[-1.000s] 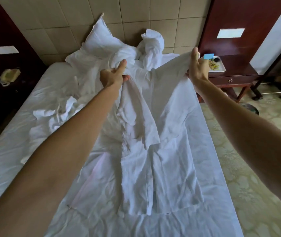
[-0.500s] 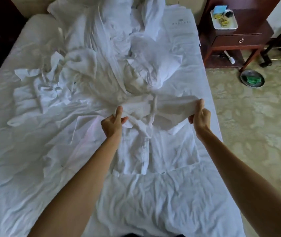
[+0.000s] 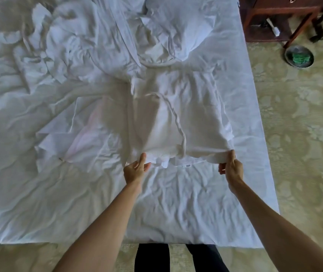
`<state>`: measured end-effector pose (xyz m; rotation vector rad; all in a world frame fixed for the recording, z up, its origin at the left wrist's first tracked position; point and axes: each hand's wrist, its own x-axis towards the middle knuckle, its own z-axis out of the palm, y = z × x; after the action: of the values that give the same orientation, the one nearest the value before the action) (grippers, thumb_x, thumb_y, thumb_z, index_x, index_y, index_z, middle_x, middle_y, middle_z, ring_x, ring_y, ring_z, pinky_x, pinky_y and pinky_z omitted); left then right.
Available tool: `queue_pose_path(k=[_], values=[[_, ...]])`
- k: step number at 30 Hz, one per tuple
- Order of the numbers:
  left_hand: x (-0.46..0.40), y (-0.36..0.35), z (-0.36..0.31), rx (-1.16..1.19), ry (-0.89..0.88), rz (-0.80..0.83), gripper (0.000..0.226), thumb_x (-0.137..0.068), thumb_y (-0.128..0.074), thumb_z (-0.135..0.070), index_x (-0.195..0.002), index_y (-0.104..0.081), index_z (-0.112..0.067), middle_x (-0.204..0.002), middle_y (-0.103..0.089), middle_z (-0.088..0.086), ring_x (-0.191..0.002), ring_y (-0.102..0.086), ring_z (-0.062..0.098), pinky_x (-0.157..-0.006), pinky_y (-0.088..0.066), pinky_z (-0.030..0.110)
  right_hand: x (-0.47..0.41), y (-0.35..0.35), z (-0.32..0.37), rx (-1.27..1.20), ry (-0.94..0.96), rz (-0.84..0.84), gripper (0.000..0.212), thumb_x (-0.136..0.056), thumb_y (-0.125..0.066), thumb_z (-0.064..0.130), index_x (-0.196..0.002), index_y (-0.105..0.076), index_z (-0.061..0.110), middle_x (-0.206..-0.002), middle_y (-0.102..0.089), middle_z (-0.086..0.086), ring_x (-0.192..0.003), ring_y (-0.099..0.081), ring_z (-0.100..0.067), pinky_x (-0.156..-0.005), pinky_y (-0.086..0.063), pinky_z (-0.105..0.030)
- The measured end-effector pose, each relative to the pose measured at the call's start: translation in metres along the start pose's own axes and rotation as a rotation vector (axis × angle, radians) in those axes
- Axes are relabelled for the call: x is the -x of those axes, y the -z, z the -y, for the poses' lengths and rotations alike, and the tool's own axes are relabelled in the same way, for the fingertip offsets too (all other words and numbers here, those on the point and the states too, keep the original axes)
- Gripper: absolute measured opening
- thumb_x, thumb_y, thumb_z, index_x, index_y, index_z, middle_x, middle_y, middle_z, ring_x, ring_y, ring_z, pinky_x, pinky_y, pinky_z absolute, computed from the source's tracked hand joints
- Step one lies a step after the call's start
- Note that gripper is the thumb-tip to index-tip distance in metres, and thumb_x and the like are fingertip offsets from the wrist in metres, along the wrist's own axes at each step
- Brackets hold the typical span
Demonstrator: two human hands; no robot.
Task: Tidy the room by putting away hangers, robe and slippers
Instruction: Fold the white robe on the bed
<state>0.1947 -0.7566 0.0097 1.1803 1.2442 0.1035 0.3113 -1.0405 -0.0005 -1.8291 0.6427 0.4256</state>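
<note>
A white robe (image 3: 178, 114) lies folded over on the white bed (image 3: 176, 209), its upper part laid back toward me over the lower part, a cord-like seam curving across it. My left hand (image 3: 135, 169) pinches the robe's near edge at its left corner, thumb on top. My right hand (image 3: 230, 166) grips the same edge at the right corner. Both arms reach out from the foot of the bed. No hangers or slippers show.
Crumpled white sheets (image 3: 62, 52) and a pillow (image 3: 176, 30) fill the far half of the bed. A dark wooden nightstand (image 3: 274, 16) stands at the top right. A round metal bin (image 3: 299, 56) with green contents sits on the patterned floor (image 3: 304, 134).
Both hands have drawn the robe's top edge down toward the foot of the bed, folding it over itself. The view has tipped downward, so the headboard wall is out of sight.
</note>
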Motion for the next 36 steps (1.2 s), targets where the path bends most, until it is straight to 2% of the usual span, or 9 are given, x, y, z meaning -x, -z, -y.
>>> queue_pose_path(k=[4,9,12,15,19,26,31,34,36], values=[[-0.013,0.007,0.008,-0.110,0.045,0.100,0.034,-0.080,-0.081,-0.047,-0.080,-0.075,-0.014,-0.090,-0.078,0.013,-0.084,-0.077,0.019,-0.079,-0.062,0.036,0.003,-0.001,-0.006,0.044,-0.011,-0.115,0.064,-0.102,-0.035,0.058,-0.074,-0.059,0.005,-0.067,-0.060,-0.014,-0.059,-0.054,-0.026,-0.061,-0.045,-0.036],[-0.038,0.007,-0.011,-0.169,0.009,-0.185,0.045,-0.082,-0.072,-0.057,-0.098,-0.079,-0.016,-0.096,-0.075,-0.001,-0.096,-0.069,0.018,-0.092,-0.053,0.033,0.021,-0.037,-0.002,0.167,0.246,-0.580,0.041,-0.091,-0.057,0.046,-0.111,-0.057,0.010,-0.106,-0.055,-0.013,-0.094,-0.057,-0.030,-0.074,-0.039,-0.035],[-0.078,-0.003,-0.035,-0.332,-0.088,-0.189,0.053,-0.087,-0.072,-0.049,-0.119,-0.071,-0.007,-0.116,-0.072,0.011,-0.113,-0.063,0.029,-0.096,-0.046,0.034,0.029,-0.098,0.006,0.344,0.649,-0.416,0.032,-0.086,-0.070,0.030,-0.108,-0.059,0.011,-0.110,-0.056,-0.008,-0.099,-0.057,-0.031,-0.081,-0.043,-0.036],[-0.127,-0.015,-0.059,-0.442,-0.108,-0.137,0.070,-0.082,-0.077,-0.049,-0.130,-0.060,-0.001,-0.130,-0.063,0.018,-0.120,-0.058,0.035,-0.098,-0.045,0.037,0.037,-0.175,0.020,0.640,0.856,-0.197,0.050,-0.080,-0.071,0.048,-0.116,-0.062,0.014,-0.118,-0.059,-0.004,-0.110,-0.053,-0.025,-0.093,-0.039,-0.039],[-0.188,-0.033,-0.074,-0.524,-0.055,-0.044,0.095,-0.074,-0.080,-0.058,-0.142,-0.047,-0.001,-0.143,-0.052,0.018,-0.129,-0.052,0.036,-0.105,-0.044,0.040,0.048,-0.263,0.018,0.902,0.686,0.101,0.098,-0.074,-0.059,0.075,-0.144,-0.041,0.009,-0.144,-0.043,-0.009,-0.127,-0.043,-0.028,-0.107,-0.038,-0.041],[-0.251,-0.069,-0.089,-0.432,-0.094,0.044,0.104,-0.063,-0.086,-0.061,-0.144,-0.047,-0.008,-0.142,-0.057,0.007,-0.129,-0.055,0.026,-0.109,-0.044,0.034,0.043,-0.350,-0.007,1.255,0.372,0.061,0.144,-0.066,-0.067,0.080,-0.153,0.009,-0.005,-0.155,-0.005,-0.028,-0.144,-0.013,-0.046,-0.114,-0.025,-0.061],[-0.277,-0.094,-0.109,-0.493,-0.191,0.077,0.078,-0.068,-0.088,-0.047,-0.128,-0.057,-0.008,-0.129,-0.064,0.007,-0.113,-0.063,0.024,-0.096,-0.051,0.032,0.018,-0.374,-0.016,1.338,0.297,0.007,0.101,-0.081,-0.069,0.045,-0.152,-0.016,-0.004,-0.142,-0.028,-0.027,-0.130,-0.029,-0.044,-0.100,-0.033,-0.066],[-0.265,-0.104,-0.118,-0.446,-0.349,-0.002,0.035,-0.074,-0.080,-0.027,-0.102,-0.068,-0.009,-0.100,-0.073,0.008,-0.091,-0.070,0.027,-0.074,-0.055,0.030,0.002,-0.354,0.015,1.188,0.268,0.068,0.051,-0.086,-0.065,0.017,-0.132,-0.041,0.011,-0.126,-0.045,-0.014,-0.118,-0.046,-0.034,-0.084,-0.048,-0.051],[-0.244,-0.117,-0.124,-0.341,-0.456,-0.075,0.032,-0.074,-0.074,-0.025,-0.101,-0.069,-0.009,-0.096,-0.073,0.005,-0.091,-0.070,0.027,-0.078,-0.056,0.034,-0.013,-0.316,0.039,0.951,0.315,0.214,0.042,-0.085,-0.062,0.009,-0.123,-0.045,0.014,-0.126,-0.046,-0.009,-0.116,-0.052,-0.029,-0.082,-0.047,-0.039]])
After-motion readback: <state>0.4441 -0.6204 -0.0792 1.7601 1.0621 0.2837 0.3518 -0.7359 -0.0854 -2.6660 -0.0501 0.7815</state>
